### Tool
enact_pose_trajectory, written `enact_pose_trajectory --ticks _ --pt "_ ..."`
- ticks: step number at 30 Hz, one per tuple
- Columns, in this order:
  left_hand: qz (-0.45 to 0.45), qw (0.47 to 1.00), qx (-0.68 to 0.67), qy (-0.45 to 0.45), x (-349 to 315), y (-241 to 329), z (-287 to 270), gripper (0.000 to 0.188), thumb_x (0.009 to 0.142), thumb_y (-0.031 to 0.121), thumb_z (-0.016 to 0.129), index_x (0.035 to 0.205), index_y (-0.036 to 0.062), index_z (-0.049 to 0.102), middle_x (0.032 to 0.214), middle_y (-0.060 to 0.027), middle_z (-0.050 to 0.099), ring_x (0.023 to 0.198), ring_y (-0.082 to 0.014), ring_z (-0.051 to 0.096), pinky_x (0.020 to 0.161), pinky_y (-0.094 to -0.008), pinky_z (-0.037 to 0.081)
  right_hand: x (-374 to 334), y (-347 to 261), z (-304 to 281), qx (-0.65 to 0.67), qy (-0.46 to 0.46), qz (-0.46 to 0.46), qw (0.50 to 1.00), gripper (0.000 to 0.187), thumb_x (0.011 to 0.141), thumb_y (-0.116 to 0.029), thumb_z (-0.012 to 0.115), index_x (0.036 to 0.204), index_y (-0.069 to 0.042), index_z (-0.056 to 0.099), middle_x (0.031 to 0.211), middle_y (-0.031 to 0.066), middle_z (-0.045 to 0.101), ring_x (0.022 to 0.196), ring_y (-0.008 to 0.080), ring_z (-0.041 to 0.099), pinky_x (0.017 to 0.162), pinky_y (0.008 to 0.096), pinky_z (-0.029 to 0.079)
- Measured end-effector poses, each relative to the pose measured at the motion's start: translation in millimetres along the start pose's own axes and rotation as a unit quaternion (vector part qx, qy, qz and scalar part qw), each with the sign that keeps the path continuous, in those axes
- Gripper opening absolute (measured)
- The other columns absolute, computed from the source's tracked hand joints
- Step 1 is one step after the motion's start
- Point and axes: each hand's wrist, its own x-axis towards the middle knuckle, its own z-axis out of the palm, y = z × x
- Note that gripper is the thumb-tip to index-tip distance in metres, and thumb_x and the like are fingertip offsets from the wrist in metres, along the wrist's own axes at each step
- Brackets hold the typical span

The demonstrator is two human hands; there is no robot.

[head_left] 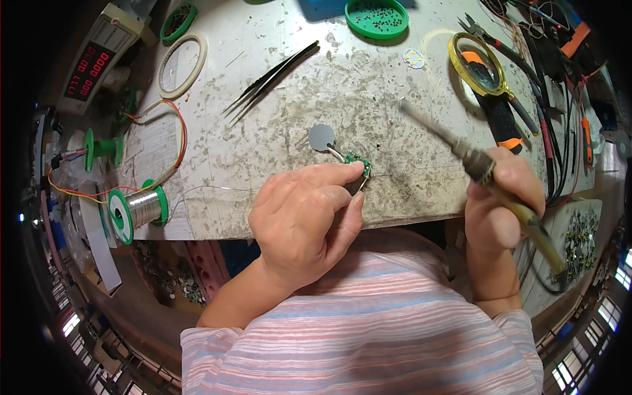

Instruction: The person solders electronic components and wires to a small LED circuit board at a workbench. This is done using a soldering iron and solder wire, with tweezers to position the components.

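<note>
My left hand (299, 214) is closed near the table's front edge, its fingertips pinching a small green circuit board (357, 160). A short wire joins the board to a flat grey disc (321, 137), which lies on the tabletop just beyond. At the thumb tip a thin piece of wire sticks up against the board. Thin solder wire (220, 187) runs from the spool (145, 206) at the left and disappears behind my left hand. To the right, my right hand (503, 201) grips a soldering iron (475, 160), slightly blurred, its tip raised and apart from the board.
Black tweezers (270, 79) lie beyond the board. A green dish of small parts (376, 18) and a tape ring (181, 66) stand farther back. At right are a magnifying glass (479, 64), pliers (490, 43) and cables. A digital display unit (95, 62) occupies the far left.
</note>
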Motion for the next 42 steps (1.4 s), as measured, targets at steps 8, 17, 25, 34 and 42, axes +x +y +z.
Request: enact_pose_trajectory --ticks 8,17,25,34,42 --pt "0.019 0.999 0.026 0.029 -0.1 -4.1 5.6 0.022 0.071 0.004 0.076 0.082 0.0097 0.058 0.095 -0.0043 0.072 0.079 -0.0198 0.067 0.065 -0.0285 0.047 1.6 3.4 -2.5 0.092 -0.010 0.003 0.996 0.026 0.089 -0.028 0.059 0.093 -0.003 0.054 0.064 0.0035 0.049 0.053 0.0126 0.041 0.051 0.0287 0.031" --pt "0.018 0.999 0.029 0.033 -1.2 -3.8 6.4 0.022 0.070 0.004 0.076 0.083 0.0100 0.058 0.095 -0.0035 0.072 0.079 -0.0190 0.067 0.066 -0.0277 0.046 1.1 0.7 -1.4 0.086 -0.015 0.031 0.996 0.024 0.085 -0.025 0.060 0.090 -0.005 0.049 0.067 0.0033 0.047 0.057 0.0128 0.042 0.054 0.0289 0.032" --pt "0.021 0.999 0.038 0.031 -0.4 -3.4 6.6 0.021 0.071 0.004 0.076 0.081 0.0096 0.059 0.095 -0.0032 0.071 0.079 -0.0187 0.067 0.066 -0.0279 0.046 2.4 -2.4 -4.5 0.083 -0.040 0.048 0.995 0.025 0.083 -0.026 0.061 0.091 -0.007 0.047 0.068 0.0030 0.046 0.059 0.0131 0.041 0.057 0.0290 0.032" --pt "0.024 0.998 0.050 0.023 -0.2 -3.2 6.6 0.020 0.070 0.005 0.077 0.080 0.0094 0.060 0.096 -0.0029 0.071 0.079 -0.0189 0.067 0.066 -0.0287 0.047 2.4 -3.2 -4.7 0.081 -0.043 0.058 0.994 0.024 0.083 -0.025 0.061 0.091 -0.007 0.047 0.068 0.0031 0.045 0.059 0.0132 0.041 0.057 0.0292 0.032" --pt "0.023 0.998 0.046 0.024 0.8 -3.4 6.9 0.019 0.070 0.005 0.077 0.080 0.0089 0.061 0.097 -0.0031 0.070 0.080 -0.0199 0.067 0.065 -0.0298 0.048 3.0 -1.8 -5.3 0.081 -0.046 0.052 0.994 0.025 0.082 -0.026 0.061 0.090 -0.007 0.047 0.067 0.0030 0.045 0.058 0.0132 0.040 0.056 0.0293 0.032"
